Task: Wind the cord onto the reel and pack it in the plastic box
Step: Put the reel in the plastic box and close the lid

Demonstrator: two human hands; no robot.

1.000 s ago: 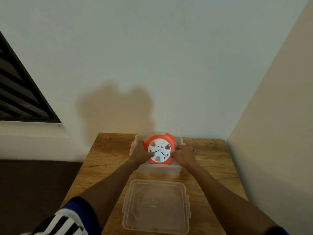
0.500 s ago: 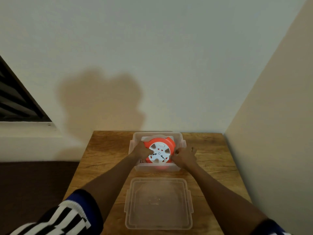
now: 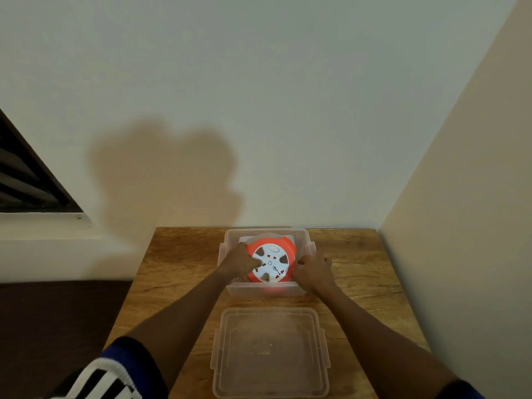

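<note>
Both your hands, left (image 3: 240, 262) and right (image 3: 312, 269), grip the reel (image 3: 272, 260) to seat it in the box (image 3: 264, 290) at the table's (image 3: 178, 254) far edge.

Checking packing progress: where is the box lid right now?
In the head view, the clear lid lies flat on the wooden table, near edge, between the forearms, just in front of the plastic box.

We are facing a pale wall (image 3: 259, 82); a beige wall (image 3: 466, 197) is closing the right; a louvred window (image 3: 26, 180) is sitting left; a wooden table (image 3: 178, 254) is standing over dark floor (image 3: 57, 326).
</note>
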